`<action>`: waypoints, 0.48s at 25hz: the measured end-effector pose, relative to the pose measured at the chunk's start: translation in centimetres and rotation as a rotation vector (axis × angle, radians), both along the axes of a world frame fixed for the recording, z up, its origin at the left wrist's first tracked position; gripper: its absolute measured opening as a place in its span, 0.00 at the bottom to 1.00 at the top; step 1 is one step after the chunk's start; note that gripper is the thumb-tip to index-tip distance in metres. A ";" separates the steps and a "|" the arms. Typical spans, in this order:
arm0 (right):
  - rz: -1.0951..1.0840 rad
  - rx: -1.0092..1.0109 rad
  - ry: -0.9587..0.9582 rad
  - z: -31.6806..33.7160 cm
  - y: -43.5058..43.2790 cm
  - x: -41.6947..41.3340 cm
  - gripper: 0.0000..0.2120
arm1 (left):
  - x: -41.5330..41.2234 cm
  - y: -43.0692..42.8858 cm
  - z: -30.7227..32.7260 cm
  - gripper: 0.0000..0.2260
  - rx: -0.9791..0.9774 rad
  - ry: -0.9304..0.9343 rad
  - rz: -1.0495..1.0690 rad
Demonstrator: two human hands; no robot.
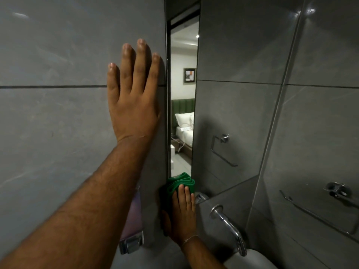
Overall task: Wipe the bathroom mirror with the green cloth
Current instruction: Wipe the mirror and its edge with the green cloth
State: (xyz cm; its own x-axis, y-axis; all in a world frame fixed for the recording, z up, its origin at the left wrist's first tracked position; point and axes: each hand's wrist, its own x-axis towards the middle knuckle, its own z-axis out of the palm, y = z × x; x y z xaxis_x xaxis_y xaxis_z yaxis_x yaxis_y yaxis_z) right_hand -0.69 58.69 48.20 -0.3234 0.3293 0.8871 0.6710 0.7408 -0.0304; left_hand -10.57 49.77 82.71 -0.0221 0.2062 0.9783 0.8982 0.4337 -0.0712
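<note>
The bathroom mirror (223,113) fills the centre and right of the wall and reflects a doorway, a bed and grey tiles. My right hand (182,212) presses the folded green cloth (180,184) flat against the mirror's lower left corner, fingers on top of the cloth. My left hand (134,98) lies flat and open on the grey wall tile just left of the mirror's edge, holding nothing.
A chrome tap (229,228) sticks out of the wall below the mirror, over a white basin (250,259). A soap dispenser (132,224) hangs on the wall under my left forearm. A chrome towel rail (318,214) is on the right wall.
</note>
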 end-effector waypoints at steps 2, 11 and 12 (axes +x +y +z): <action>0.012 0.016 -0.013 -0.1 0.4 0.4 0.35 | 0.1 -0.1 0.0 0.39 -0.005 0.000 -0.007; 0.083 -0.174 0.340 1.3 4.5 3.6 0.32 | -0.3 0.2 0.0 0.43 0.000 0.006 -0.038; 0.088 -0.222 0.431 1.5 5.2 4.0 0.32 | -0.3 0.3 0.0 0.42 0.000 0.012 -0.038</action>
State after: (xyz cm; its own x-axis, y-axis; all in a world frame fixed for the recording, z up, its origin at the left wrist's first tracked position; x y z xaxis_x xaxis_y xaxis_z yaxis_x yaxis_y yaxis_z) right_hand 3.32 63.91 49.67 0.0229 0.5137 0.8576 0.4977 0.7381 -0.4555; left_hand -10.87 50.02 82.73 -0.0028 0.2064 0.9785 0.9134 0.3989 -0.0815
